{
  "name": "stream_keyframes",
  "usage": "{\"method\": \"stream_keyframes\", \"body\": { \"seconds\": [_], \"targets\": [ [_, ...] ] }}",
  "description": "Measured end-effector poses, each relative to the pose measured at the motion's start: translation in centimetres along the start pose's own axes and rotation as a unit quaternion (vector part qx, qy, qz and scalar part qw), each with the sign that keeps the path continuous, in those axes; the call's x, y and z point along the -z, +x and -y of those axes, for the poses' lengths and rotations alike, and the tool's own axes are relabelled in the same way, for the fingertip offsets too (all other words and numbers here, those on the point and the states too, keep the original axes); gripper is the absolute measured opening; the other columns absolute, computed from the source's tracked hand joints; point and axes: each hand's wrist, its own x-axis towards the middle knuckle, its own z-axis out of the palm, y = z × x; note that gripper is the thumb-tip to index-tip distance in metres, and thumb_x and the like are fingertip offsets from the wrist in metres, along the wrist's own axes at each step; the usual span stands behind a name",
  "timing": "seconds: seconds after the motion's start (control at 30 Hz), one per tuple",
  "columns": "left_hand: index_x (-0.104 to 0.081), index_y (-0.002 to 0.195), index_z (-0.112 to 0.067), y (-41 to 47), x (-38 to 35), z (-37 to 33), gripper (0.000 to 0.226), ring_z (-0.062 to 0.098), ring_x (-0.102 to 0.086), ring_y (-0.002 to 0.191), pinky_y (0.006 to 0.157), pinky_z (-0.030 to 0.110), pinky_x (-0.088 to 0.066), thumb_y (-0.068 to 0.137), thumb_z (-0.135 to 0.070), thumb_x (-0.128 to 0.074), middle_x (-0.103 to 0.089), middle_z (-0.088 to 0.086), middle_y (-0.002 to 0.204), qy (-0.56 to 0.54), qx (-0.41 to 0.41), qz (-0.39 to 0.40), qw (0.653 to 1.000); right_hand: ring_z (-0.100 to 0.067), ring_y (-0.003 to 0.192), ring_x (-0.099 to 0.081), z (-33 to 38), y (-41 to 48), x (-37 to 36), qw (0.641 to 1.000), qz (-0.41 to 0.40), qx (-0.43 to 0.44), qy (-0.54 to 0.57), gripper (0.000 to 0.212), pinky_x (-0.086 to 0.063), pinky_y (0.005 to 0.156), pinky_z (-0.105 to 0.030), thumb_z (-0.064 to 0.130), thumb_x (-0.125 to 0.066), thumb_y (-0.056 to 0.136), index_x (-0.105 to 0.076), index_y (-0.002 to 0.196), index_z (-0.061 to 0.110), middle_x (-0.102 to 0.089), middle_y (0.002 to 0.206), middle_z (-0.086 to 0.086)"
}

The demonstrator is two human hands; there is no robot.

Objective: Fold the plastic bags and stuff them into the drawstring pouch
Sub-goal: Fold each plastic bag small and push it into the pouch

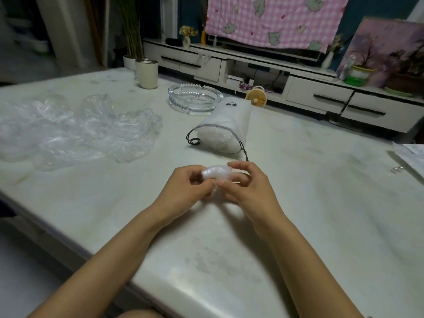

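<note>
Pinched in the curled fingers of the left hand [185, 185] and right hand [249, 188], a folded plastic bag [215, 174] looks nearly compact, just in front of the drawstring pouch [226, 127]. That pouch lies open-mouthed and seemingly well stuffed. Left of it, a heap of loose plastic bags [75, 131] remains unfolded.

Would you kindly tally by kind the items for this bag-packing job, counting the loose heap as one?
Folded bag, pinched by left hand and right hand: 1
Heap of loose bags: 1
Drawstring pouch: 1
Total: 3
</note>
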Motion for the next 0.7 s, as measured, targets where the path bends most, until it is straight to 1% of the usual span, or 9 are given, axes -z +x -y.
{"method": "stream_keyframes", "body": {
  "seconds": [0.1,0.17,0.23,0.3,0.37,0.43,0.57,0.63,0.7],
  "targets": [
    [-0.065,0.083,0.0,0.4,-0.4,-0.7,0.003,0.008,-0.055,0.059,0.06,0.02,-0.047,0.085,-0.003,-0.065,-0.061,0.006,0.07,0.0,0.01,0.036,0.999,-0.007,0.063,-0.059,0.3,0.5,0.7,1.0,-0.011,0.013,-0.008,0.016,-0.05,0.059,-0.018,0.0,-0.069,0.08,-0.063,0.092,0.008,-0.064,0.075,-0.003],
    [-0.064,0.087,-0.013,1.4,-0.1,-1.5,0.003,0.009,-0.058,0.065,0.063,0.023,-0.05,0.088,-0.01,-0.063,-0.063,0.002,0.08,0.028,0.006,0.041,0.999,-0.004,0.055,-0.057,0.6,0.9,1.0,0.999,-0.043,0.01,0.014,0.014,-0.046,0.053,-0.015,-0.003,-0.066,0.082,-0.062,0.084,0.01,-0.062,0.068,-0.003],
    [-0.061,0.095,-0.021,3.1,0.4,-2.0,0.01,0.01,-0.06,0.079,0.07,0.02,-0.049,0.087,-0.017,-0.064,-0.061,-0.004,0.095,0.102,-0.035,-0.004,0.994,-0.004,0.052,-0.056,0.8,1.3,1.4,0.997,-0.078,0.008,0.027,0.015,-0.045,0.053,-0.016,-0.001,-0.067,0.082,-0.061,0.082,0.012,-0.061,0.066,-0.001],
    [-0.058,0.111,-0.02,5.1,1.1,-2.4,0.025,0.013,-0.056,0.096,0.078,0.017,-0.044,0.087,-0.016,-0.064,-0.051,-0.002,0.11,0.236,-0.113,-0.064,0.963,-0.008,0.055,-0.054,0.8,1.5,1.8,0.995,-0.095,0.01,0.031,0.013,-0.043,0.053,-0.016,0.001,-0.067,0.082,-0.062,0.081,0.013,-0.06,0.067,-0.001],
    [-0.053,0.126,-0.013,7.4,1.4,-2.6,0.039,0.023,-0.049,0.109,0.089,0.026,-0.04,0.087,-0.012,-0.06,-0.045,0.007,0.12,0.36,-0.171,-0.089,0.913,-0.012,0.058,-0.052,0.8,1.5,2.0,0.994,-0.104,0.013,0.04,0.008,-0.04,0.05,-0.013,0.001,-0.066,0.083,-0.063,0.086,0.008,-0.058,0.069,-0.004],
    [-0.049,0.131,-0.009,9.6,1.5,-2.5,0.043,0.031,-0.043,0.114,0.092,0.036,-0.036,0.088,-0.011,-0.056,-0.044,0.015,0.126,0.457,-0.178,-0.102,0.865,-0.013,0.061,-0.051,0.7,1.6,2.0,0.994,-0.104,0.011,0.042,0.009,-0.039,0.049,-0.011,0.001,-0.066,0.083,-0.063,0.091,0.004,-0.058,0.072,-0.006],
    [-0.055,0.113,-0.006,12.3,1.6,-2.0,0.023,0.035,-0.047,0.107,0.083,0.04,-0.035,0.094,-0.013,-0.046,-0.051,0.016,0.117,0.547,-0.166,-0.106,0.813,-0.013,0.066,-0.053,0.5,1.6,1.8,0.995,-0.096,0.029,0.017,0.008,-0.042,0.06,-0.018,0.006,-0.069,0.08,-0.064,0.082,0.011,-0.059,0.071,-0.002],
    [-0.058,0.102,-0.003,12.4,1.9,-2.1,0.016,0.035,-0.05,0.099,0.077,0.04,-0.035,0.094,-0.013,-0.048,-0.055,0.016,0.107,0.547,-0.191,-0.119,0.806,-0.01,0.064,-0.052,0.5,1.8,1.6,0.994,-0.095,0.044,0.007,0.008,-0.041,0.061,-0.019,0.007,-0.07,0.079,-0.064,0.079,0.011,-0.059,0.069,0.0],
    [-0.06,0.092,-0.001,12.0,1.6,-2.4,0.012,0.037,-0.053,0.09,0.072,0.039,-0.037,0.091,-0.012,-0.054,-0.058,0.017,0.097,0.514,-0.248,-0.114,0.813,-0.004,0.06,-0.05,0.6,1.9,1.8,0.991,-0.116,0.07,-0.012,0.008,-0.038,0.059,-0.016,0.01,-0.072,0.078,-0.065,0.076,0.013,-0.058,0.067,0.005]
  ]
}}
